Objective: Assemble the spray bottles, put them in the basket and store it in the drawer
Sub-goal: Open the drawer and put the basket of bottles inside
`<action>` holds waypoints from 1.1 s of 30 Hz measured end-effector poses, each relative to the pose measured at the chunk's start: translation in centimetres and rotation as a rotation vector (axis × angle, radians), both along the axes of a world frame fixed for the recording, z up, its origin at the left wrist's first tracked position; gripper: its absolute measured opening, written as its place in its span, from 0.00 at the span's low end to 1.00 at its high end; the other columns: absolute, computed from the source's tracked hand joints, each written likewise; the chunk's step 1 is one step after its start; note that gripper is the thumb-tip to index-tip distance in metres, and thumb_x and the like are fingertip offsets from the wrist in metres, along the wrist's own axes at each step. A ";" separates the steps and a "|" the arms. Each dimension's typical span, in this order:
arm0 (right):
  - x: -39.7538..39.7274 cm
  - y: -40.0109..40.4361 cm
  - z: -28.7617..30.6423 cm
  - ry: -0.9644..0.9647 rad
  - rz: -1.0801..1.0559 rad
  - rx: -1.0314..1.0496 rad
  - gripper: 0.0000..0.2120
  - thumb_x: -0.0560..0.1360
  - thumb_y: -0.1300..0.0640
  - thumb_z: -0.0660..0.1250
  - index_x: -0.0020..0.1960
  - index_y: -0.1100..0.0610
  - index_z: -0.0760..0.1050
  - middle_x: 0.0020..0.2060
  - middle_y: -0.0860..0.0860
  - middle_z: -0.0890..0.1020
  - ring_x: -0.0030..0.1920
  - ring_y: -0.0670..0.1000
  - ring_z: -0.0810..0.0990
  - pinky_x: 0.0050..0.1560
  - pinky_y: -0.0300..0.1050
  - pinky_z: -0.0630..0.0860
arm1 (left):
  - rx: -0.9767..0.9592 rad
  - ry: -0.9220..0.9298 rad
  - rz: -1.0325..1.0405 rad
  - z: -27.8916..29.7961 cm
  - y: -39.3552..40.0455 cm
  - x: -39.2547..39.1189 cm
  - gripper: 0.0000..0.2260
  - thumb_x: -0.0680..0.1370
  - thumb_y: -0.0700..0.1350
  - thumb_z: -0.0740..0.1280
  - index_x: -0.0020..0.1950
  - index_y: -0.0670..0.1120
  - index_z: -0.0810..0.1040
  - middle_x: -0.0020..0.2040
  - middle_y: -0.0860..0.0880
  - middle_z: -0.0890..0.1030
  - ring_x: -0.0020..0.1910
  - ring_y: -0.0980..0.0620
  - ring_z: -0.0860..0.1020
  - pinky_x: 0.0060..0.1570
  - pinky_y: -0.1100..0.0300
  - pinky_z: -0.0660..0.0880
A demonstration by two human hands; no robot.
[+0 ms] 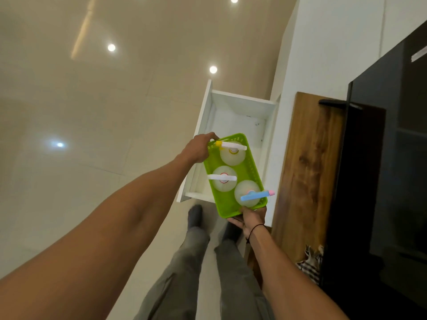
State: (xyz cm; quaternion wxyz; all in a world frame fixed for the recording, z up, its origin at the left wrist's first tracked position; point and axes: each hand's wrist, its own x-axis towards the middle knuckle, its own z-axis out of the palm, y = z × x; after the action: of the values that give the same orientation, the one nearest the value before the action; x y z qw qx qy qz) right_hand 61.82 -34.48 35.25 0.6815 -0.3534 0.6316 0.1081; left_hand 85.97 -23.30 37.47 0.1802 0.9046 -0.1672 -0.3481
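Note:
I hold a lime-green plastic basket (251, 172) over the open white drawer (240, 105). Three clear spray bottles stand upright in it: one with a white and yellow head (232, 153) at the far end, one with a white head (223, 179) in the middle, one with a blue and pink head (248, 195) nearest me. My left hand (198, 147) grips the basket's far left corner. My right hand (250, 218) grips its near end from below. The drawer's inside looks bare.
The drawer juts out from a white cabinet (323, 42) over a glossy cream tiled floor (92, 88). A wooden top (309, 162) with a black screen (381, 158) lies to the right. A striped cloth (310, 262) sits on it. My legs and socked feet (195, 215) stand below the drawer.

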 end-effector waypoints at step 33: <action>19.3 2.9 -30.6 -0.014 -0.559 -0.066 0.20 0.77 0.70 0.69 0.65 0.53 0.79 0.56 0.61 0.85 0.52 0.67 0.86 0.40 0.67 0.84 | -0.093 0.304 0.388 -28.5 -3.5 5.0 0.37 0.78 0.34 0.60 0.84 0.53 0.53 0.60 0.35 0.81 0.56 0.32 0.80 0.53 0.43 0.80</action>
State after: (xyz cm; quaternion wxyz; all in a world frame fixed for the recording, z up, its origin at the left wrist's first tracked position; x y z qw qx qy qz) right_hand 81.16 -31.60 4.66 0.6774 -0.1882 0.7030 -0.1070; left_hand 91.00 -26.82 8.97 0.3085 0.8476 0.0228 -0.4311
